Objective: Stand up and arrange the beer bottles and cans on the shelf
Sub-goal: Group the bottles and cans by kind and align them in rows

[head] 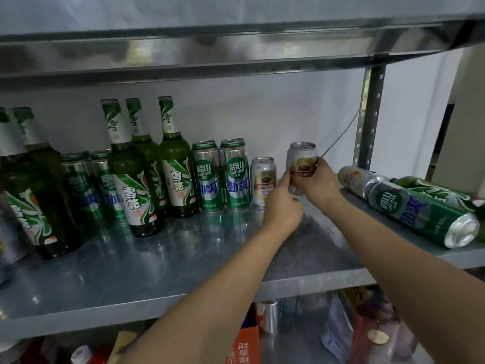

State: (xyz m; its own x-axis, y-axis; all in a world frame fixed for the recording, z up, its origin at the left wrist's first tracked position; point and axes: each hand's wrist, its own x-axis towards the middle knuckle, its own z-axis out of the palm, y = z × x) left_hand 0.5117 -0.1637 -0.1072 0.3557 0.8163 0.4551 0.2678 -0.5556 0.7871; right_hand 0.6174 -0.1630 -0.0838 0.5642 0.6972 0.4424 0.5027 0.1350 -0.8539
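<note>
A short silver can with a gold and red label point(301, 158) stands upright near the back of the metal shelf point(162, 269). My right hand point(319, 183) wraps its right side and my left hand point(282, 206) pinches its left side. Just left of it stands a matching short can point(262, 179), then two tall green cans point(221, 174), several upright green bottles point(147, 164) and more green cans point(89, 185). On the right, a tall green can point(422, 216), a silver can point(358, 178) and a green bottle point(433, 191) lie on their sides.
The upper shelf's metal edge point(210, 56) hangs low over the bottles. A perforated steel post point(368, 116) stands at the back right, with a thin cable point(341, 135) beside it. Boxes and bottles point(367, 329) fill the level below.
</note>
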